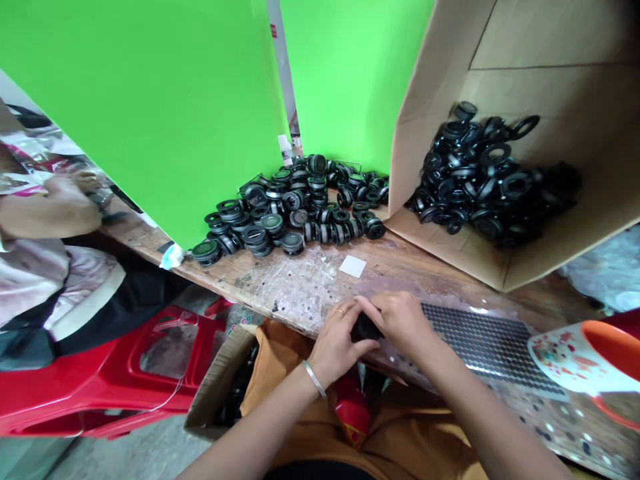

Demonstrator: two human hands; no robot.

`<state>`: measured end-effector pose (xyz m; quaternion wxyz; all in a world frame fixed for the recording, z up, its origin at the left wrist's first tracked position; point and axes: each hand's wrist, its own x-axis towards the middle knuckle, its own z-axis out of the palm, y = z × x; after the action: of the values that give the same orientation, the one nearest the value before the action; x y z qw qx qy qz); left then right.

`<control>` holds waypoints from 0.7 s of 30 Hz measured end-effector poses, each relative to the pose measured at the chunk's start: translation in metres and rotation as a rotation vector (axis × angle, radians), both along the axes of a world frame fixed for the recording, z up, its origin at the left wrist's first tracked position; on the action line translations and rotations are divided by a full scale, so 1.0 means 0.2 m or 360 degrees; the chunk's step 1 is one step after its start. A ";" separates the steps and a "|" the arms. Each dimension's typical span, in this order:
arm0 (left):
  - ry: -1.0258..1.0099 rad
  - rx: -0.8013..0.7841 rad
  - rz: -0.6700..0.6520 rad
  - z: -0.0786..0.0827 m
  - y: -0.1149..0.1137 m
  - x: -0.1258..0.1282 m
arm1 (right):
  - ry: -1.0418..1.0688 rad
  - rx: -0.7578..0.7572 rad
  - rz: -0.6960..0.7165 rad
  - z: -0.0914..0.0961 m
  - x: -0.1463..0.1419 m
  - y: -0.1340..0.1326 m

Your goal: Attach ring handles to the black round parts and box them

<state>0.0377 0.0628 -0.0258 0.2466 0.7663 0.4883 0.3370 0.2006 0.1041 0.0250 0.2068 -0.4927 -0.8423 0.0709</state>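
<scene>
Close to the table's front edge, my left hand (336,343) and my right hand (403,321) meet around a dark round part (367,328), mostly covered by my fingers. My left fingers wrap its near and left sides. From the right, my other hand grips its top. A small white square (353,266) lies flat just beyond my hands. Further back is a heap of black round parts (273,223), several of them stacked, with grey or greenish faces.
An open cardboard box (450,263) on its side holds more black parts (465,173). Right of my hands lie a dark patterned sheet (480,333) and a white-and-orange mug (565,357). Green panels (165,100) stand behind. A co-worker's arm (50,207) and a red stool (125,360) are left.
</scene>
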 end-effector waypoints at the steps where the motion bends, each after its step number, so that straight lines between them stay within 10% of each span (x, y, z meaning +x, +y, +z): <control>1: 0.0041 0.0012 0.0009 -0.02 0.01 0.00 | -0.0021 -0.0152 0.0035 0.00 -0.03 0.04; 6: 0.0129 0.0022 0.0101 -0.04 0.02 -0.02 | -0.0074 -0.0481 0.0025 -0.03 -0.16 0.14; 21: 0.0041 0.0038 0.0305 -0.07 0.04 0.03 | 0.0038 0.0005 -0.0402 -0.23 -0.21 0.11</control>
<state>0.0440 0.0705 -0.0394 0.1977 0.7232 0.5584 0.3550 0.1579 0.1258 -0.0204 0.2248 -0.5937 -0.7711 0.0488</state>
